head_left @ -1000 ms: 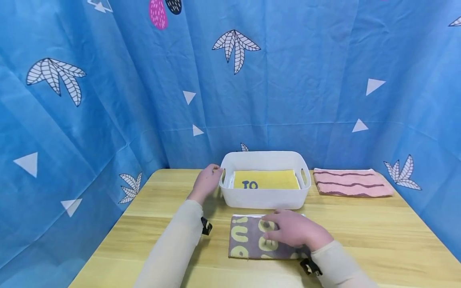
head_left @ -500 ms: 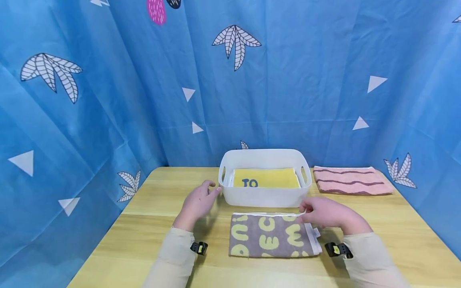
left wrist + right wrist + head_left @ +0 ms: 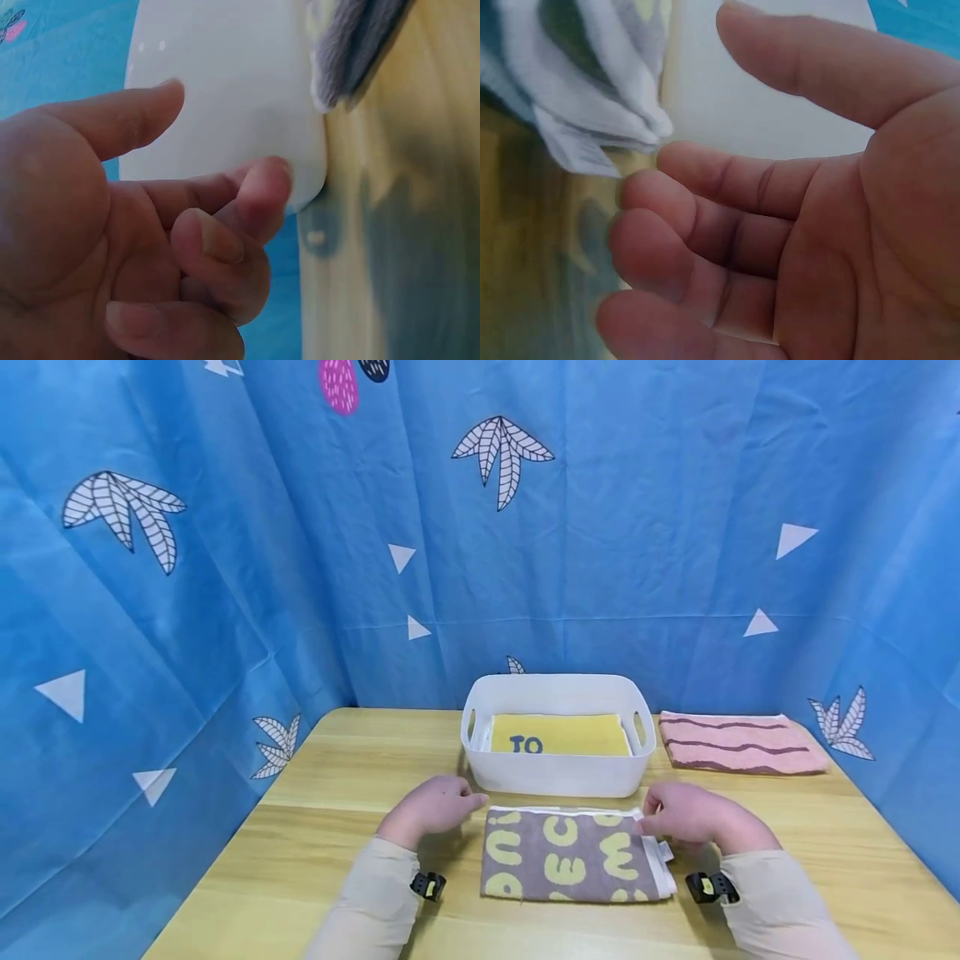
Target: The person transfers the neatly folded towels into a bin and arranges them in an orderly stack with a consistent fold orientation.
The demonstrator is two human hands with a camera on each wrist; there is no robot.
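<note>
A folded purple-grey towel [image 3: 566, 856] with yellow letters lies on the table, white edging along its far and right sides. My left hand [image 3: 441, 806] is just off its far left corner, thumb and index apart, the other fingers loosely bent and nothing in them. At the far right corner my right hand [image 3: 686, 814] has its fingertips right by the towel's edge. The right wrist view shows that thumb spread from relaxed fingers [image 3: 697, 169], with the towel's white layered edge [image 3: 607, 90] just beyond the fingertips. Behind the towel stands a white plastic basket [image 3: 555, 774].
Inside the basket lies a folded yellow towel [image 3: 562, 732] with blue letters. A folded pink towel [image 3: 738, 743] with dark wavy stripes lies to its right. Blue patterned curtains [image 3: 637, 527] close off the wooden table [image 3: 330, 760] at the back and sides.
My right hand has gone from over the lettered towel to its far right corner. My left hand has left the basket's left side and come nearer, to the towel's far left corner.
</note>
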